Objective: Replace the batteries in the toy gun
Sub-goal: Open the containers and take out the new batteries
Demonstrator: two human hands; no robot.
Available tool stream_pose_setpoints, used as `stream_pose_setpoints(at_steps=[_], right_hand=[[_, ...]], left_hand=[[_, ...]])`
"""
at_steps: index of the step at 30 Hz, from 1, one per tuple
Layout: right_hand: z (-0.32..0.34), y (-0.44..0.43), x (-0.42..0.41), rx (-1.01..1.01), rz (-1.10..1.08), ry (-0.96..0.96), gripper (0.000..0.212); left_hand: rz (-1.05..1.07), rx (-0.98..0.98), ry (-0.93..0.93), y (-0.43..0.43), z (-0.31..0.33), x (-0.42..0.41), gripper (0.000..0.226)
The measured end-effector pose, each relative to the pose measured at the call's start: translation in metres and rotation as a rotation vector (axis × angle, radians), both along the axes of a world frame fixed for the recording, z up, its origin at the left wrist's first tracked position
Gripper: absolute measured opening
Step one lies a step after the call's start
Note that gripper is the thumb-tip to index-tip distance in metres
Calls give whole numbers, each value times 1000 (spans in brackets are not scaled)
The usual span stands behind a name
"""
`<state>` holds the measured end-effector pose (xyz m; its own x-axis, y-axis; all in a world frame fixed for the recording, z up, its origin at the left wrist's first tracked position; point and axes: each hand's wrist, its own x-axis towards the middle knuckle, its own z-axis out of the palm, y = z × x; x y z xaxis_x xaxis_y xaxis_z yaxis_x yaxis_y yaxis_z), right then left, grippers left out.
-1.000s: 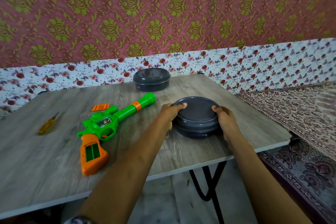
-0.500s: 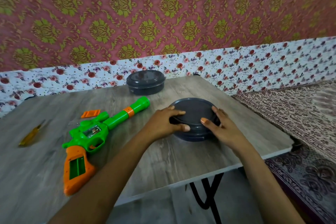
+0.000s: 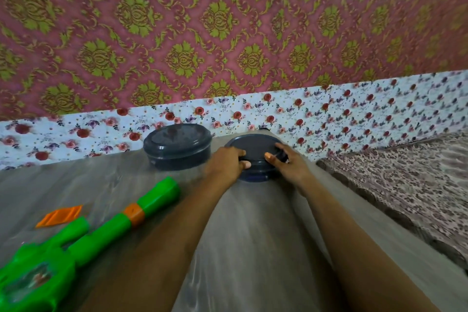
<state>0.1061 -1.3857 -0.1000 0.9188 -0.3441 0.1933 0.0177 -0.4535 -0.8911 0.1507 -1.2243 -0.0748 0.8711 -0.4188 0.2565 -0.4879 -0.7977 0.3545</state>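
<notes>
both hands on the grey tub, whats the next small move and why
Probably lift the lid off the grey tub: left hand and right hand both grip its rim, it looks closed, and the toy gun lies untouched.

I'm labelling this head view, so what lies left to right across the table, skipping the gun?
Orange plastic piece → lidded dark container → left hand → gripped container → right hand.

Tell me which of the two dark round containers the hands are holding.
The right container: the left hand and right hand both grip its lid. The left container stands beside it, untouched.
</notes>
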Motion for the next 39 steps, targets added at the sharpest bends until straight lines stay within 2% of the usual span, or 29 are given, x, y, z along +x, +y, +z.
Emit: stream_pose_setpoints(at_steps=[7, 13, 17, 20, 22, 24, 27, 30, 32, 34, 36, 39], right_hand=[[-12, -21, 88, 13, 10, -36, 61], [-12, -26, 127, -22, -2, -60, 63], [-1, -26, 140, -223, -19, 89, 63], [-1, -20, 135, -331, -64, 135, 59], [-8, -9, 123, -377, -163, 18, 52], [-12, 4, 108, -468, -279, -184, 40], [-7, 32, 97, -529, -214, -376, 28], [3, 67, 105, -387, 18, -280, 28], [9, 94, 114, -181, 146, -93, 46], [6, 115, 121, 56, 219, 91, 67], [-1, 131, 130, 213, 255, 124, 74], [-7, 139, 132, 269, 206, 92, 77]], left_hand=[[18, -51, 58, -24, -8, 92, 44], [2, 15, 46, -31, -5, 122, 48], [-51, 121, 159, -25, 5, 121, 62], [-78, -13, 185, -13, 11, 117, 62], [-39, -132, 69, 8, 14, 115, 51], [80, -161, -89, 40, 15, 114, 40], [398, -76, -235, 100, 11, 124, 40], [611, 52, -56, 146, 4, 139, 62], [530, -5, 116, 164, 0, 148, 72], [374, -116, 261, 166, 1, 150, 71], [318, -86, 335, 164, 4, 146, 69], [310, 44, 313, 160, 8, 141, 71]])
